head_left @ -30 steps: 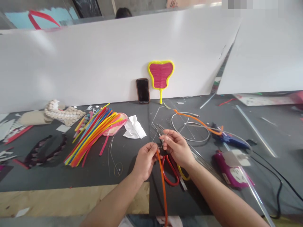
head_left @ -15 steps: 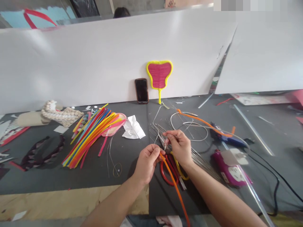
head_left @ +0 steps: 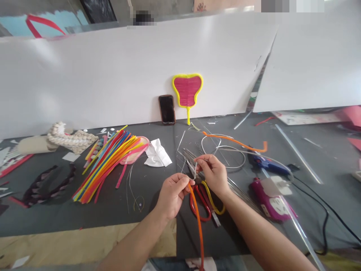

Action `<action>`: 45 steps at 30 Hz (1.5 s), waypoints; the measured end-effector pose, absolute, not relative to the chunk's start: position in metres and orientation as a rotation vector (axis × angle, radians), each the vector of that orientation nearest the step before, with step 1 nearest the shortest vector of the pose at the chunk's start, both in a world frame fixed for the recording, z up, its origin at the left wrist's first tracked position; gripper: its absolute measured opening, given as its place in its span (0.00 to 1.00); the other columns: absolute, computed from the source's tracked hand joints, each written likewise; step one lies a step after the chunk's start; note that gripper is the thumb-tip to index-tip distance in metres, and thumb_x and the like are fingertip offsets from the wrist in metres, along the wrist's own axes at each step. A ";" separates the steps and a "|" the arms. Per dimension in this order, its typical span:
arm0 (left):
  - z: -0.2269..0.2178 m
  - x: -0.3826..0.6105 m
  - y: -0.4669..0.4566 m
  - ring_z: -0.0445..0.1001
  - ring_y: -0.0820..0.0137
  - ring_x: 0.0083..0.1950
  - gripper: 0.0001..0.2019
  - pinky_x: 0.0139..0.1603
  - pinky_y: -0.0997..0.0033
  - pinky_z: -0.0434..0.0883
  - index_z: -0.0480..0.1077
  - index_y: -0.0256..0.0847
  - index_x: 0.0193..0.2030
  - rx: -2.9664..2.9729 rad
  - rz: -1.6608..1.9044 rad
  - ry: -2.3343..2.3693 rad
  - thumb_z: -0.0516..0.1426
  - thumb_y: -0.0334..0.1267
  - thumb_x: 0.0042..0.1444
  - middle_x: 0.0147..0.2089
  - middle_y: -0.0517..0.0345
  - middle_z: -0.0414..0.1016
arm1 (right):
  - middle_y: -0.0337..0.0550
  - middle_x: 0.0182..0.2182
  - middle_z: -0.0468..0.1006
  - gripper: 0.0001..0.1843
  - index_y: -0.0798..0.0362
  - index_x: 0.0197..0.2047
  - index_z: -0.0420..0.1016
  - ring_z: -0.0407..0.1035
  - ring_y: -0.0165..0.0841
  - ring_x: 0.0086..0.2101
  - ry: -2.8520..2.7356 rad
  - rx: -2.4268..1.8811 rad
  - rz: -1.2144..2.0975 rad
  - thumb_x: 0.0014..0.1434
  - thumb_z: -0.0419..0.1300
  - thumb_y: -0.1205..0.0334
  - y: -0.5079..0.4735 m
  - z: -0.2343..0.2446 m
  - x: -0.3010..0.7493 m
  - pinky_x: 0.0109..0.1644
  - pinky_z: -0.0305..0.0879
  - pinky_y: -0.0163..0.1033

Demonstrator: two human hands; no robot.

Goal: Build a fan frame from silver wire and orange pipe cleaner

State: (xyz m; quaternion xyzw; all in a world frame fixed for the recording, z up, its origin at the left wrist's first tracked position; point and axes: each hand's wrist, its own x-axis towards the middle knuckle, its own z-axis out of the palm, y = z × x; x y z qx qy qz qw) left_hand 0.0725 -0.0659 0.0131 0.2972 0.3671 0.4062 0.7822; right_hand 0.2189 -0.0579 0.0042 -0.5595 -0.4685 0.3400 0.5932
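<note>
My left hand [head_left: 175, 192] pinches an orange pipe cleaner [head_left: 199, 222] together with the bottom of a bent wire frame [head_left: 181, 145]. The pipe cleaner hangs from my fingertips past the table's front edge. Close by on the right, my right hand [head_left: 213, 173] has its thumb and forefinger closed on the wire frame, where a short upright stretch of wire shows between the hands. Whether its fingertips also hold pipe cleaner is too small to tell. Beneath my hands lie red-handled scissors [head_left: 200, 216] and a yellow-handled tool [head_left: 216, 203], partly covered.
Multicoloured pipe cleaners [head_left: 105, 163] lie left, beside crumpled white paper [head_left: 158, 153]. A pink fan with yellow edging [head_left: 187, 92] and a phone [head_left: 167, 109] lean against the white board [head_left: 113, 75]. Right are coiled wire [head_left: 244, 162], a blue glue gun [head_left: 269, 165] and a purple power socket [head_left: 275, 203].
The hanging orange pipe cleaner has swung left and now drops more steeply. Another orange strip behind my hands has shifted, its right end turned upward. Both hands keep their pinch.
</note>
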 end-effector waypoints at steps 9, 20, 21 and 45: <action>0.010 0.073 -0.068 0.69 0.76 0.27 0.07 0.32 0.76 0.65 0.70 0.34 0.25 0.619 0.836 0.720 0.61 0.34 0.49 0.27 0.55 0.75 | 0.37 0.23 0.74 0.06 0.51 0.33 0.70 0.69 0.28 0.25 -1.136 -1.289 0.668 0.59 0.54 0.61 -0.061 0.008 0.217 0.33 0.66 0.35; 0.011 0.070 -0.070 0.69 0.76 0.25 0.07 0.30 0.75 0.65 0.71 0.33 0.27 0.650 0.696 0.657 0.61 0.35 0.49 0.27 0.53 0.74 | 0.48 0.36 0.77 0.13 0.57 0.38 0.75 0.58 0.20 0.22 -0.610 -0.721 1.775 0.56 0.60 0.55 -0.052 0.005 0.234 0.23 0.55 0.28; 0.010 0.070 -0.070 0.69 0.75 0.25 0.07 0.29 0.75 0.65 0.70 0.33 0.26 0.657 0.668 0.654 0.61 0.35 0.49 0.27 0.53 0.74 | 0.48 0.35 0.76 0.13 0.58 0.37 0.75 0.57 0.20 0.21 -0.600 -0.673 1.819 0.55 0.61 0.56 -0.053 0.006 0.234 0.21 0.53 0.27; 0.011 0.072 -0.066 0.68 0.76 0.24 0.07 0.34 0.69 0.70 0.70 0.34 0.24 0.708 0.712 0.765 0.63 0.35 0.46 0.24 0.56 0.73 | 0.43 0.31 0.75 0.08 0.57 0.35 0.74 0.61 0.21 0.23 -0.561 -0.621 1.782 0.55 0.61 0.60 -0.051 0.004 0.233 0.25 0.60 0.26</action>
